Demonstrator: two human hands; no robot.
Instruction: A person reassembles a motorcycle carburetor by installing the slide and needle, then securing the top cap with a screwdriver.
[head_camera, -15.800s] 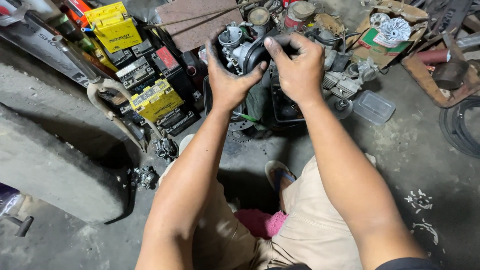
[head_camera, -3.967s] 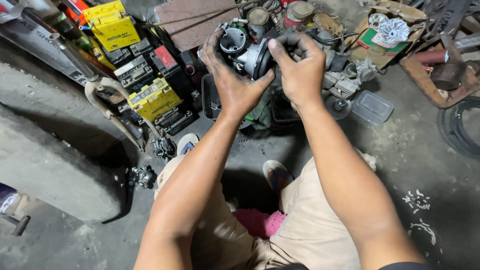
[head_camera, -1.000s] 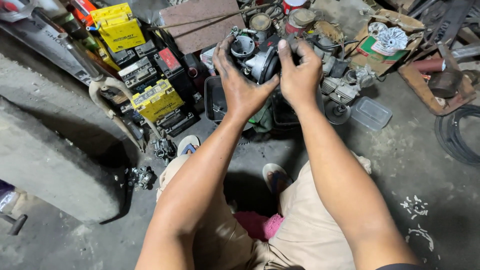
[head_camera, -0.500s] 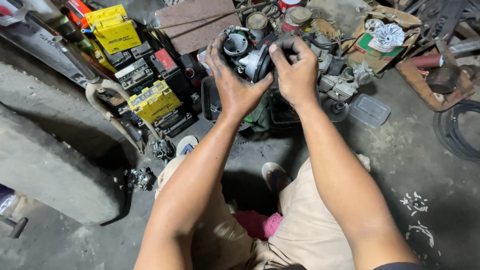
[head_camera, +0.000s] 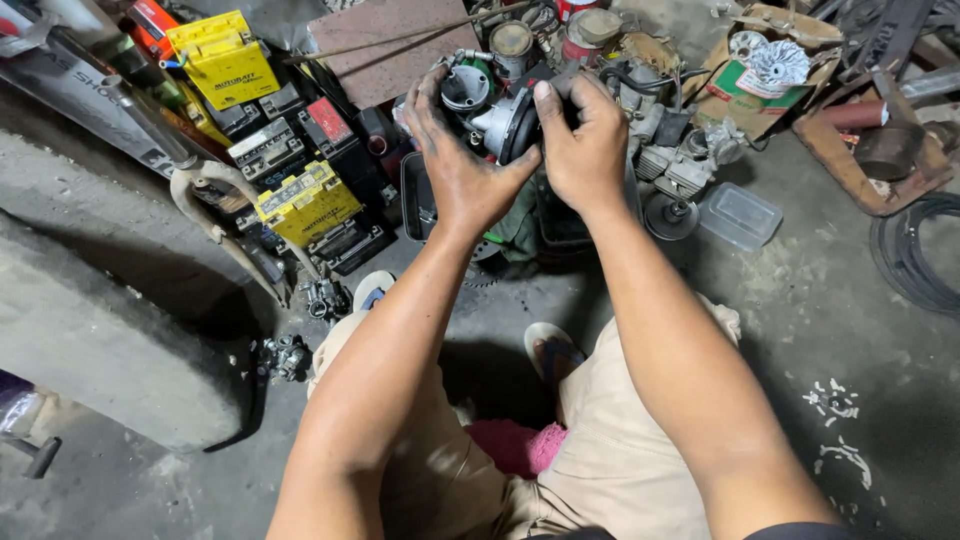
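My left hand cups the grey carburetor from below, fingers curled onto it; my right hand clamps its black rubber intake boot, thumb on top; held over the floor's engine parts, yellow batteries left.

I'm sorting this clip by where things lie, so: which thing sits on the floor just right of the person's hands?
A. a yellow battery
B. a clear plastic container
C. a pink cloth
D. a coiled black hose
B: the clear plastic container lies on the concrete floor just right of the right hand, which with the left hand grips a metal engine part.
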